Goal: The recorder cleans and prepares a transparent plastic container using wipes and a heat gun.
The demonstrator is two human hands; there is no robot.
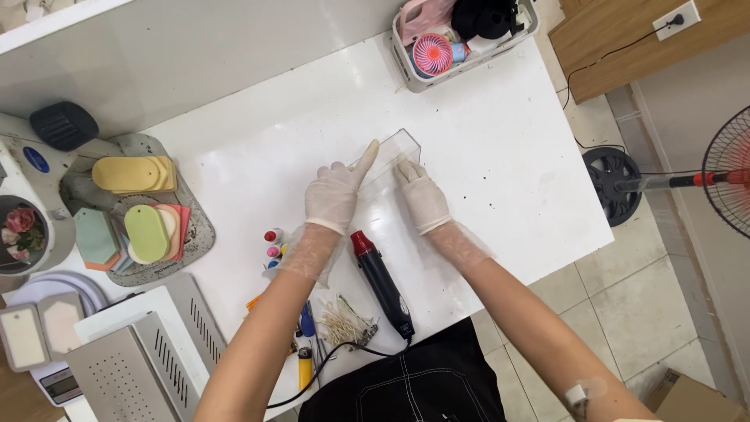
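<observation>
A clear plastic box (394, 152) lies on the white table (484, 141) in front of me. My left hand (337, 191), in a white glove, rests against its left side with the forefinger stretched along the edge. My right hand (422, 195), also gloved, presses on the box's near right side. Both hands touch the box; neither lifts it. A black heat gun with a red nozzle (381, 281) lies between my forearms, nozzle pointing towards the box.
A white basket (426, 78) with a pink mini fan stands at the table's far edge. Small paint bottles (273, 248), a bunch of wicks (344, 320), a yellow lighter (305, 369) and coloured oval slabs on a tray (144, 230) lie left. A floor fan (726, 176) stands right.
</observation>
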